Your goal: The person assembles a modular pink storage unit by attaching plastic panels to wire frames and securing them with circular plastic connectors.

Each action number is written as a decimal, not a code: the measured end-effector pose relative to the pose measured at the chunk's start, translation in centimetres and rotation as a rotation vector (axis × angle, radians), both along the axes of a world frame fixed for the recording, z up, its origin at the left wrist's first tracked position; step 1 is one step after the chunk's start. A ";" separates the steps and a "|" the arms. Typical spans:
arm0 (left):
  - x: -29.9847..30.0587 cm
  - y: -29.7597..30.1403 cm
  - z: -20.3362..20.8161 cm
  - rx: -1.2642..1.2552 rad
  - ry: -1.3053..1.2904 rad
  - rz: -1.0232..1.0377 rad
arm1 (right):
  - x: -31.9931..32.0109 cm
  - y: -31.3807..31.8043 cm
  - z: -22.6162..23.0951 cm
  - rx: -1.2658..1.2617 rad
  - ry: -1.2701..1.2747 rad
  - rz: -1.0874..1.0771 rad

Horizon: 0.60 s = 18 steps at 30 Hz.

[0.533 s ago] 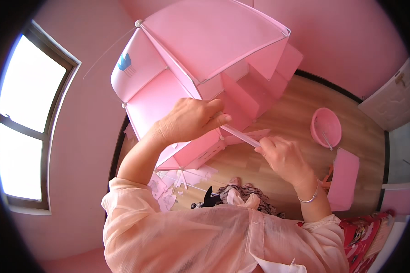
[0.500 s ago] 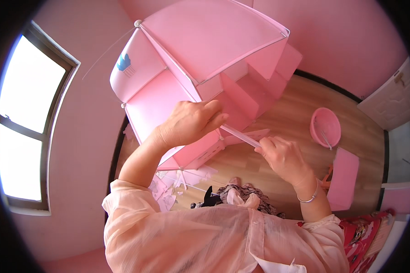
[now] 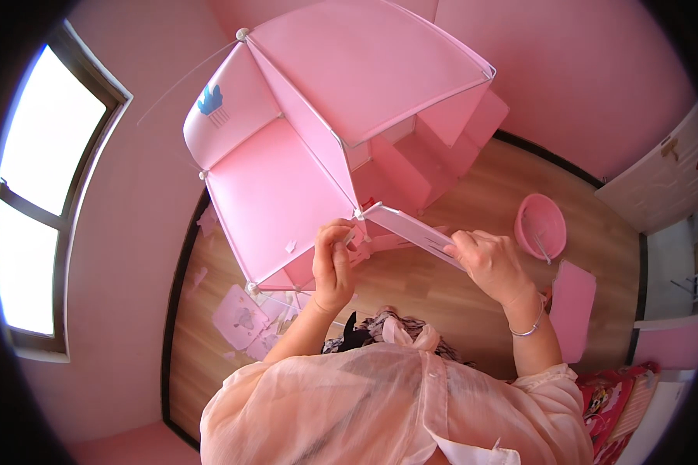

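A pink panel cabinet (image 3: pixel 275 201) with white corner connectors stands before me, its compartments open. My right hand (image 3: pixel 488 267) is closed on the outer end of a narrow-looking pink panel (image 3: pixel 415 231), seen nearly edge-on. The panel's other end meets the cabinet at a white corner connector (image 3: pixel 358 215). Just below that connector is my left hand (image 3: pixel 333 262), raised with its fingers curled together at the cabinet's front edge. Something small and pale shows at its fingertips, too small to name.
Torn pink and white scraps (image 3: pixel 244 319) lie on the wooden floor at the left. To the right are a pink basin (image 3: pixel 540 226) with a thin rod in it and a loose pink panel (image 3: pixel 572 310). A window (image 3: pixel 39 201) fills the left wall.
My left hand has come off the panel's near end and dropped down and left to below the corner connector. The panel, still in my right hand, has turned to show more of its face.
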<state>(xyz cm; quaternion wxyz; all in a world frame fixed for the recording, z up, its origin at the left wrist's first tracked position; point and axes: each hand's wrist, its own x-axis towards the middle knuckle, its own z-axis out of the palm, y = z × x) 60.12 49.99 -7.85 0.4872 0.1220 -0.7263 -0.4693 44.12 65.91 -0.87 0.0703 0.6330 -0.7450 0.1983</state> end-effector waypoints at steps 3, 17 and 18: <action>0.3 0.9 0.4 0.526 0.059 -0.179 | 0.4 0.0 -0.4 -0.006 -0.007 0.041; -2.9 -7.0 -6.0 0.378 -0.647 0.102 | -2.5 6.5 -7.0 0.034 -0.172 -0.164; -4.1 -7.3 -5.7 0.177 -0.679 0.192 | -2.0 7.2 -7.9 0.039 -0.175 -0.164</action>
